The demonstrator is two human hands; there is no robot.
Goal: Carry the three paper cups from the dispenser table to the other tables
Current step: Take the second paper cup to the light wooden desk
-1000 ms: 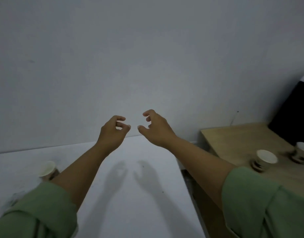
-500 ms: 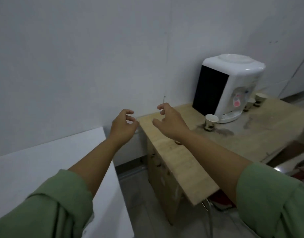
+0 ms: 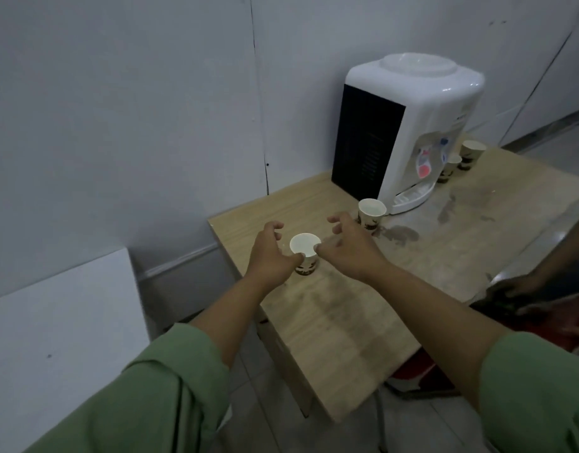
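Green sleeves (image 3: 157,393) are reaching forward over the wooden worktop (image 3: 340,325). The left hand (image 3: 271,256) and right hand (image 3: 350,246) are flanking the nearest paper cup (image 3: 305,253), fingers curled open, thumbs just touching its rim, not gripping. A second cup (image 3: 370,213) is standing beyond, beside the white dispenser (image 3: 412,125); two more cups (image 3: 470,154) are waiting behind it.

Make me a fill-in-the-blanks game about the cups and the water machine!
The water dispenser stands on the ____ table.
The nearest cup sits between the person's two ____.
The person's sleeves are ____.
Counting every cup on this table, there are ____.

Missing words: wooden; hands; green; four
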